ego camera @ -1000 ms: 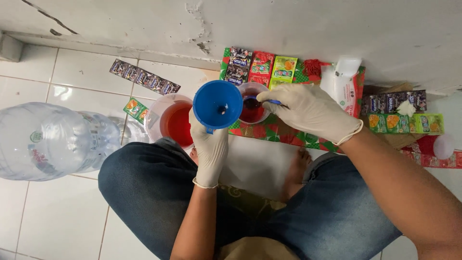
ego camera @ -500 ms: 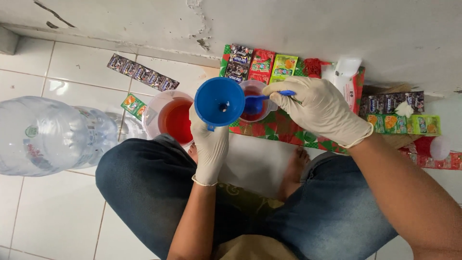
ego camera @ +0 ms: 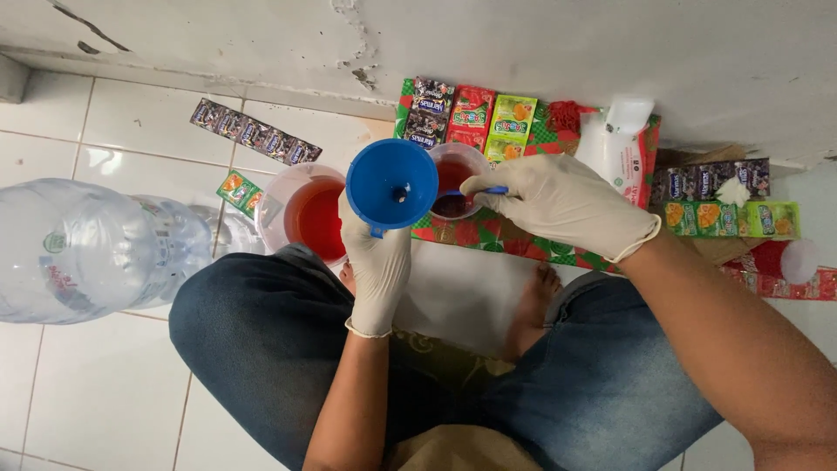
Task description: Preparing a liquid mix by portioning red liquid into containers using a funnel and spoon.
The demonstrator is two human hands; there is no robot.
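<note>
Left hand (ego camera: 377, 266) gloved, clamped on blue funnel (ego camera: 391, 184). Right hand (ego camera: 558, 209) pinches blue spoon (ego camera: 475, 192) in small cup (ego camera: 455, 180) of red liquid, at 3 o'clock of funnel. Red-filled jug (ego camera: 307, 218) at 9 o'clock.

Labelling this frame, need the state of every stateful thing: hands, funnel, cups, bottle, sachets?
Left hand: white-gloved, gripping the funnel.
Blue plastic funnel: held mouth-up, looks empty.
Right hand: white-gloved, pinching a blue spoon handle.
Small clear plastic cup: upright, dark red liquid inside, spoon in it.
Larger clear container: upright, open, red liquid inside.
Large clear water bottle: lying on its side.
Strip of dark sachets: flat on the floor.
</note>
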